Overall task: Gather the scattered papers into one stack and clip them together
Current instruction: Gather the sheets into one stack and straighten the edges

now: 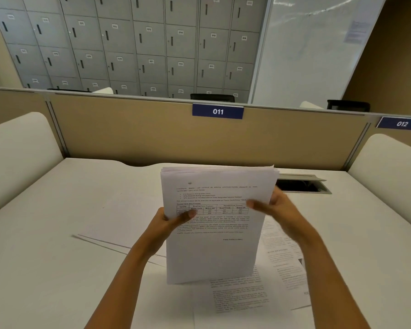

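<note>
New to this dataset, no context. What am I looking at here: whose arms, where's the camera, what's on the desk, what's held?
No machine here: a person works with bare hands. The single picture comes from a wide-angle camera worn on their head, looking forward and down. The left hand and the right hand, slightly blurred, grip the side edges of a paper stack held upright, with the thumbs on the printed front page. More loose sheets lie flat on the white desk, beneath and on both sides of the stack. No clip shows. Behind are an open cable hatch, a partition labelled 011 and numbered lockers.
</note>
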